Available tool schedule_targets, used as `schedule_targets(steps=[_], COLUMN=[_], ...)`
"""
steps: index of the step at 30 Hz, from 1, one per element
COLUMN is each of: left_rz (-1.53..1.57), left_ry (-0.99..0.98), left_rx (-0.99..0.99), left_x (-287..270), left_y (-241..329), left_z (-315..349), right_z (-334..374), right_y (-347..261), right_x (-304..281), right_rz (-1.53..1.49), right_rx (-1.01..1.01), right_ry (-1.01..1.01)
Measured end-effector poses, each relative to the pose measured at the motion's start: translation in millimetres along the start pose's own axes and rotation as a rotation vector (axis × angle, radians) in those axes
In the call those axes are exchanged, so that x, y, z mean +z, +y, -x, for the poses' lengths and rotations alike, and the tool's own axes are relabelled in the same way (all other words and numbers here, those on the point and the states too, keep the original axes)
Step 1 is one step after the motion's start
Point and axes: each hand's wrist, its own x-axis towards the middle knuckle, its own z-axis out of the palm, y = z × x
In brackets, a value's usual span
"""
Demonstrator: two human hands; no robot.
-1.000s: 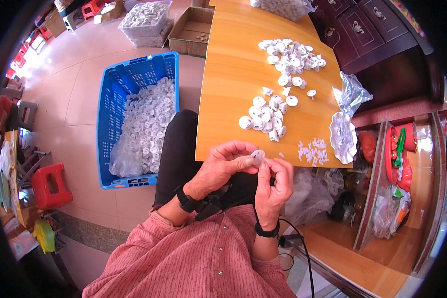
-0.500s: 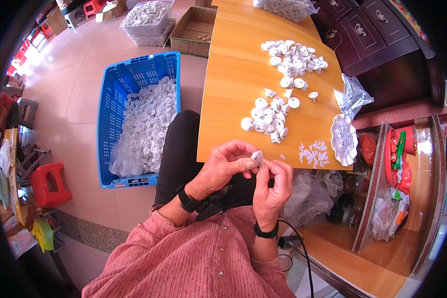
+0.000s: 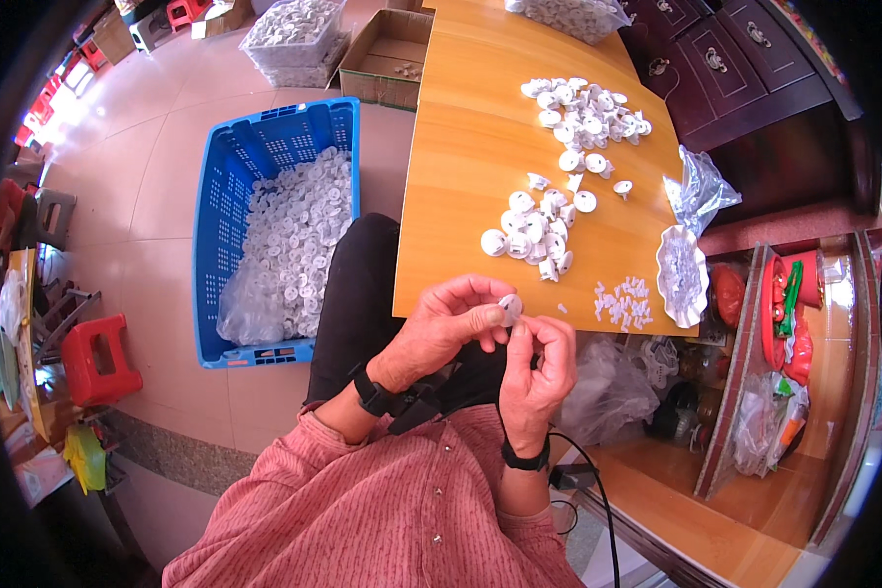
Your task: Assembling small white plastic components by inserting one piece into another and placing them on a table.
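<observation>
My left hand (image 3: pixel 453 321) pinches a round white plastic piece (image 3: pixel 510 308) between thumb and fingers, just off the near edge of the wooden table (image 3: pixel 451 196). Against that piece my right hand (image 3: pixel 541 365) holds its thumb and forefinger pressed together; anything between those fingertips is too small or hidden to make out. Beyond the hands lies a heap of similar round white pieces (image 3: pixel 529 230), and a larger heap (image 3: pixel 588 116) sits farther back. Small white plastic bits (image 3: pixel 624 304) are scattered at the table's near right corner, beside a scalloped white dish (image 3: pixel 670 304) of the same bits.
Left of my leg, a blue crate (image 3: pixel 206 235) on the floor holds many white pieces and a plastic bag. A cardboard box (image 3: pixel 367 83) and clear tubs (image 3: pixel 294 54) stand farther back. Right of the table are a clear bag (image 3: pixel 701 191) and an open compartment with red items.
The round white piece has tilted slightly between my fingers, its flat face showing more. Both hands stay almost in place; the whole view has shifted a little.
</observation>
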Motion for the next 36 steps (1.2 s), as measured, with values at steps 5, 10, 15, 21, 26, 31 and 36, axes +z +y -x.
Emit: schedule_targets(steps=[5,10,15,21,26,31,36], left_rz=[0.092,0.180,0.162,0.127,0.111,0.103,0.104], left_ry=[-0.011,-0.041,-0.031,-0.023,-0.025,-0.019,-0.023], left_rx=[-0.025,-0.030,-0.021,-0.013,-0.014,-0.001,-0.003], left_x=[-1.8,-4.5,-4.2,-3.7,-4.0,-3.0,-3.8], left_y=[0.4,-1.2,0.5,0.3,1.7,1.3,1.1], left_z=[1.2,1.9,3.2,2.1,2.6,2.3,2.3], right_z=[2.6,1.9,2.7,1.8,1.7,1.7,0.8], right_y=[-2.2,-3.9,-4.6,-2.6,-6.1,-6.4,-8.0], right_x=[3.8,7.2,7.9,8.6,8.2,7.8,7.8], right_rz=[-0.050,-0.051,-0.062,-0.045,-0.021,0.003,0.021], right_rx=[0.042,0.029,0.052,0.025,0.023,0.013,0.002], right_ry=[0.017,0.017,-0.002,0.010,0.008,0.015,0.011])
